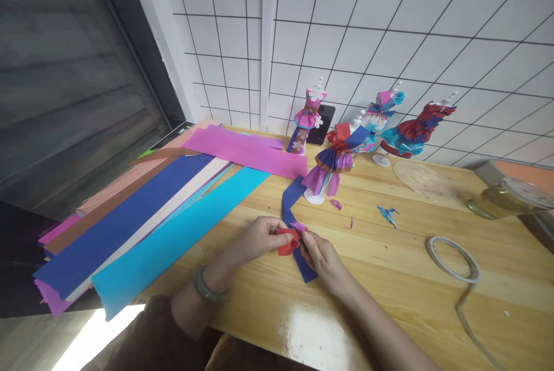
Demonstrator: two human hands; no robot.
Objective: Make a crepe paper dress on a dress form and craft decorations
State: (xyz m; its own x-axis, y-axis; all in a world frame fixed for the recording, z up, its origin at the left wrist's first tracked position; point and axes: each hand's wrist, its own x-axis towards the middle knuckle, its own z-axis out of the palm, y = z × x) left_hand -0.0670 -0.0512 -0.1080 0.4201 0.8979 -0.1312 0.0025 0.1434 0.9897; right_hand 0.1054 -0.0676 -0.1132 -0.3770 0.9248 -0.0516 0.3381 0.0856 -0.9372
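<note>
My left hand [264, 239] is closed, pinching a small piece of red crepe paper [286, 244] between thumb and fingers. A pointed purple bit [298, 226] sticks up at the top of the red piece. My right hand [324, 257] is closed on the right end of the same small bundle; a dark shape under its fingertips is too hidden to name. Beneath both hands a dark blue paper strip [308, 272] lies bent on the wooden table. Just beyond stands a small dress form in a red, blue and purple paper dress [335, 157].
Long crepe paper strips [182, 221] are spread at the left. Other dressed forms [419, 128] and a phone [324, 123] stand near the tiled wall. To the right are a tape roll [452, 258], paper scraps [387, 215] and a blurred clear container [511, 198].
</note>
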